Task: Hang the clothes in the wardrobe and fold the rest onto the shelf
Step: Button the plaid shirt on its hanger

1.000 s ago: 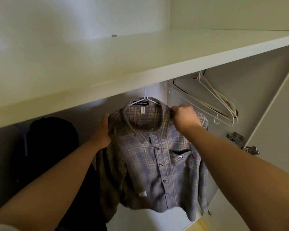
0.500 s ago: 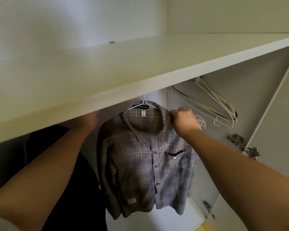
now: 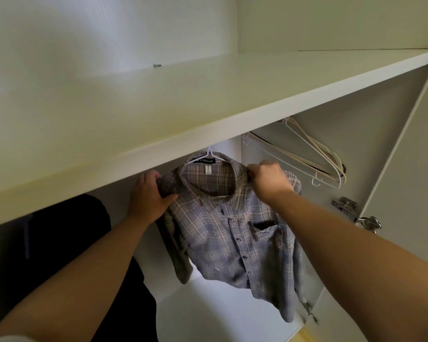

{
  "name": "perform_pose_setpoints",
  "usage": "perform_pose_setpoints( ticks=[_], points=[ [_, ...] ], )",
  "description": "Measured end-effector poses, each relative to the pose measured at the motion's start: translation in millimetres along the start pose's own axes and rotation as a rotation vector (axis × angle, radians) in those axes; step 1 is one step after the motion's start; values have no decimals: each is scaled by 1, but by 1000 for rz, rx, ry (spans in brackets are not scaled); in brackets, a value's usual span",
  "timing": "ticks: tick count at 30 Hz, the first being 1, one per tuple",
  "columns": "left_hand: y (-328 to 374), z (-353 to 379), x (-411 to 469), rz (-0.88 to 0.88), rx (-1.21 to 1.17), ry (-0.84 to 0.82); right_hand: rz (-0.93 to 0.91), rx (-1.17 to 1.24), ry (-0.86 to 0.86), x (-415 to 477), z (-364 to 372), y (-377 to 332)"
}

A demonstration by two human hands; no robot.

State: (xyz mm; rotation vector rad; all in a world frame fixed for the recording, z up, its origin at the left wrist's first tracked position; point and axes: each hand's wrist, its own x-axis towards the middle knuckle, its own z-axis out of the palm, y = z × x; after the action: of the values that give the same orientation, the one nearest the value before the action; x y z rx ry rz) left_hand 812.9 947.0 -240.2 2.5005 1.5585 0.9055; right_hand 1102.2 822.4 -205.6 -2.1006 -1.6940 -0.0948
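Since half a second ago the left hand (image 3: pixel 148 193) has come down from under the shelf (image 3: pixel 208 95) and now grips the plaid shirt (image 3: pixel 232 230) at one shoulder, thumb across the front of the cloth. That pale shelf spans the wardrobe, above the hanging space. Below it on the left hangs a dark garment (image 3: pixel 67 243), just beside the left forearm. The plaid shirt hangs in the middle on a white hanger (image 3: pixel 209 154) whose hook runs up behind the shelf edge; its front is buttoned, the chest pocket facing out. A bunch of empty hangers (image 3: pixel 314 154) hangs to the right. The right hand (image 3: pixel 269 178) is closed on the shirt's other shoulder beside the collar. A metal hinge (image 3: pixel 345 204) sits on the side panel, and a small screw (image 3: pixel 157 65) lies at the shelf's back.
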Motion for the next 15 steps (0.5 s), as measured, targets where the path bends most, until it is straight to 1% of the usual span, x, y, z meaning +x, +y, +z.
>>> perform_pose_setpoints(
  ticks=[2,6,9,12,15],
  points=[
    [1,3,1,-9,-12,9,-1,3,-4,1,3,-2],
    [-3,7,3,-35,97,16,28,24,-4,2,6,-4],
    [-2,6,2,-18,140,59,44,23,-15,3,4,-4],
    [-2,-2,2,26,110,105,49,13,-25,4,2,-4],
    [0,-15,6,61,51,75,52,-2,-29,4,0,-4]
  ],
)
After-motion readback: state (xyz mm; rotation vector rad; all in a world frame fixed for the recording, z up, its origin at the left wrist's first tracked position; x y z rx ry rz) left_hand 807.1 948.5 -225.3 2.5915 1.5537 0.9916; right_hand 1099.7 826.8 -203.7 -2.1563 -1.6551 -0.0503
